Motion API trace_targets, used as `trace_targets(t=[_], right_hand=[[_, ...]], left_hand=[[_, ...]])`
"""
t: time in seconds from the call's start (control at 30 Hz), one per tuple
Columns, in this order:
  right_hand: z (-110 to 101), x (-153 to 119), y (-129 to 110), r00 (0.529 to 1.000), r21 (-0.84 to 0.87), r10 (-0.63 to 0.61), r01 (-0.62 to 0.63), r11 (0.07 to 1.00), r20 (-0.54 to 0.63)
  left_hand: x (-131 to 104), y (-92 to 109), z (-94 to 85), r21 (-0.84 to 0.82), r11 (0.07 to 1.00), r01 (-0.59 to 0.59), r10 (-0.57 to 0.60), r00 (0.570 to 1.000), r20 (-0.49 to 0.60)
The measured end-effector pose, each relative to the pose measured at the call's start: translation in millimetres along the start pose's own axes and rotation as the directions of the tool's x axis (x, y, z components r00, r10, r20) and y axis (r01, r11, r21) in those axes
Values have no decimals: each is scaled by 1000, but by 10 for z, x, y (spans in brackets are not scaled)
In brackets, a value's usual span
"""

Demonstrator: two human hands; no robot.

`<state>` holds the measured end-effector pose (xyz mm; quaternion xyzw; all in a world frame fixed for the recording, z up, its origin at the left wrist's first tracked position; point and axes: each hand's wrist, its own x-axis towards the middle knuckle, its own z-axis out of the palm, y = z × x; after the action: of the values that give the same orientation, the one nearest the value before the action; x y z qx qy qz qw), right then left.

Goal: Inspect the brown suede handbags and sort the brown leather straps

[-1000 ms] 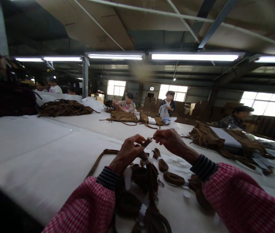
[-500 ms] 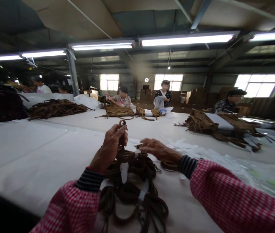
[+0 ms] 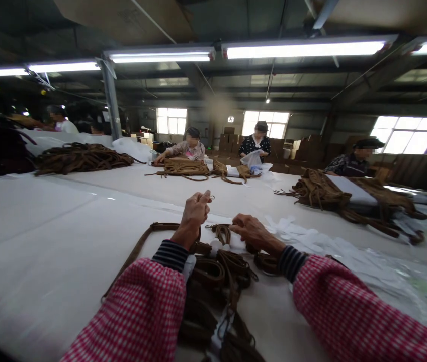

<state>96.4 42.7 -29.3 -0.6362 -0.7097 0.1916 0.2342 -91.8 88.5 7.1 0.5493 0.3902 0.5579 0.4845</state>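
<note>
My left hand (image 3: 195,215) is closed in a pinch above the table, with a small metal ring or hook of a brown strap showing at its fingertips. A long brown strap (image 3: 152,227) runs from beneath this hand over the table to the left. My right hand (image 3: 255,234) has its fingers curled at a looped brown strap (image 3: 222,234); its fingertips meet the strap's end, whose metal clip points left. Below both hands lies a pile of coiled brown straps (image 3: 213,274), some bound with white bands (image 3: 221,329). My left sleeve hides part of the pile.
White tabs (image 3: 300,234) and clear plastic (image 3: 382,271) spread over the right of the white table (image 3: 39,241). Brown bundles (image 3: 364,193) lie at the far right, a heap of straps (image 3: 85,158) far left. Several people work across the table.
My left hand has moved right and slightly forward. A strap now stretches out to the left on the table. My right hand has curled its fingers by the looped strap. The view has shifted slightly.
</note>
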Motion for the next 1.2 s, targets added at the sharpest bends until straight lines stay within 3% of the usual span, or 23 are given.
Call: trace_targets(t=[0.17,0.37,0.63,0.73,0.87,0.93,1.0,1.07,1.13,1.2], right_hand=[[286,199,-151,998,-137,-5,13,991,59],[304,219,-223,988,-112,9,8,994,151],[565,253,-441,998,-70,68,-69,995,-15],[505,282,-347,993,52,78,-73,996,-85],[239,192,-95,986,256,75,-35,966,-148],[95,106,-12,987,476,50,30,879,-154],[-19,31,11,990,732,19,90,676,-139],[-87,-12,-18,993,871,-18,108,480,-113],[-111,-22,-79,995,893,-54,102,439,-87],[-108,-20,-152,995,884,-76,94,458,-67]], left_hand=[[-3,-165,15,100,995,8,-13,999,47],[-48,-167,88,124,992,-4,-14,990,143],[-147,-130,34,99,992,-82,56,969,242],[-138,-165,29,88,992,-91,63,958,279],[-94,-244,29,90,989,-120,90,955,282],[-77,-273,31,102,986,-135,103,957,272],[-69,-289,35,115,982,-149,113,955,273],[-67,-296,42,127,978,-167,127,952,278],[-63,-303,48,138,973,-185,140,949,282],[-55,-313,48,149,968,-201,154,948,279]])
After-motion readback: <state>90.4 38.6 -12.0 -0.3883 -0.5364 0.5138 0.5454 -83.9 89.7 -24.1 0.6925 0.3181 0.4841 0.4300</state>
